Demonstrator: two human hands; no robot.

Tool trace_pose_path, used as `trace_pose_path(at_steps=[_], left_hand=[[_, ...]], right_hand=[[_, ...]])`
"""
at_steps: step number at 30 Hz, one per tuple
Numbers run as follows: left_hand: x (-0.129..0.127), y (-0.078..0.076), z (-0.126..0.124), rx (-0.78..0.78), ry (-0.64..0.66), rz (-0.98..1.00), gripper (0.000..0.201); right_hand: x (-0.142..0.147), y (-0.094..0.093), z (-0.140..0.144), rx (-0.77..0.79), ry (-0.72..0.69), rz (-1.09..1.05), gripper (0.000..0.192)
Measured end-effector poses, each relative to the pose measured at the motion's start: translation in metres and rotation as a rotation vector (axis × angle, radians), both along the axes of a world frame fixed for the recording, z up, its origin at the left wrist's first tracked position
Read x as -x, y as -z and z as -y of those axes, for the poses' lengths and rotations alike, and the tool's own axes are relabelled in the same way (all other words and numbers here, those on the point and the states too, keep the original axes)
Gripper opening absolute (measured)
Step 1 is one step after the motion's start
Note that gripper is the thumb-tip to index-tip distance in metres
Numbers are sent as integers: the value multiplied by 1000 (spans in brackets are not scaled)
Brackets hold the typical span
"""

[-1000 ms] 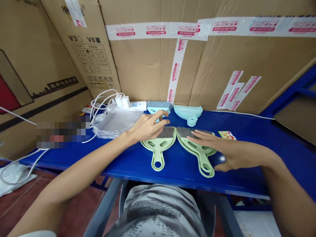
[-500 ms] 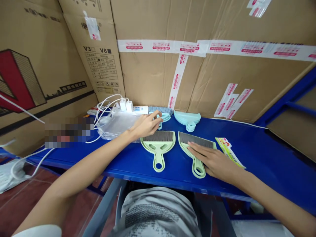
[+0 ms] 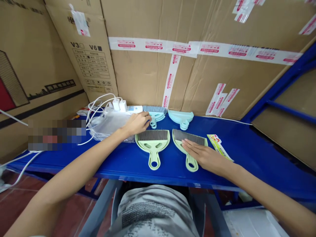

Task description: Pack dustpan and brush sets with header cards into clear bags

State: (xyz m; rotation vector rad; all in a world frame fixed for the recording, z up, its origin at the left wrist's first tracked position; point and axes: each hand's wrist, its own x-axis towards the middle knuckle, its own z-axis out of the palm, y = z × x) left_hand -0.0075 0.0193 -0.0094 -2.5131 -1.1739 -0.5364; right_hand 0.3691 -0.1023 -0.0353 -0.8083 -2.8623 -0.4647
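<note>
My left hand (image 3: 137, 123) has its fingers curled together beside a light-blue brush and dustpan (image 3: 158, 115), over the edge of a stack of clear plastic bags (image 3: 108, 123). The fingertips are partly hidden, so whether they pinch anything does not show. My right hand (image 3: 201, 152) lies flat, fingers stretched out, on a light-green brush and dustpan set (image 3: 192, 163) with grey bristles. A second light-green brush and dustpan (image 3: 153, 148) lies between the hands, handle toward me. Behind it rests a stack of light-blue dustpans (image 3: 181, 117).
A yellow-and-white printed card (image 3: 218, 146) lies right of my right hand. Chargers in a white power strip (image 3: 133, 108) and loose white cables (image 3: 92, 107) occupy the back left. Cardboard (image 3: 145, 75) walls the blue table's (image 3: 170, 174) back; a blue metal frame (image 3: 278, 75) stands right.
My left hand has drawn back slightly left from the light-blue brush, and its fingers have curled in. My right hand stays on the green set. The camera view has shifted a little right.
</note>
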Motion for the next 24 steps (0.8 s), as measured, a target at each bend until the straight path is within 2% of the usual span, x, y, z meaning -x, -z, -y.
trace_pose_path(at_steps=[4, 7, 9, 11, 13, 15, 17, 19, 21, 24], left_hand=[[-1, -1, 0, 3, 7, -9, 23], [-3, -2, 4, -17, 29, -6, 24], [-5, -3, 7, -11, 96, 25, 25], [-9, -3, 12, 45, 211, 70, 26], [-15, -3, 18, 136, 316, 101, 26], [-21, -1, 25, 216, 369, 95, 30], [-26, 2, 29, 259, 382, 69, 39], [-29, 6, 31, 284, 386, 37, 51], [-31, 9, 31, 318, 390, 5, 60], [-32, 12, 30, 387, 432, -44, 62]], right_hand=[[1, 7, -1, 23, 0, -7, 100], [-1, -3, 4, 135, 2, -13, 100], [-9, -26, 4, 236, 11, -20, 99], [-22, -58, -6, 295, 56, -51, 94], [-36, -88, -28, 271, 142, -137, 79], [-47, -105, -58, 275, 245, -236, 58], [-51, -106, -84, 385, 385, -248, 47], [-49, -94, -99, 515, 485, -184, 45], [-45, -80, -101, 597, 532, -129, 52], [-42, -67, -92, 595, 562, -119, 67]])
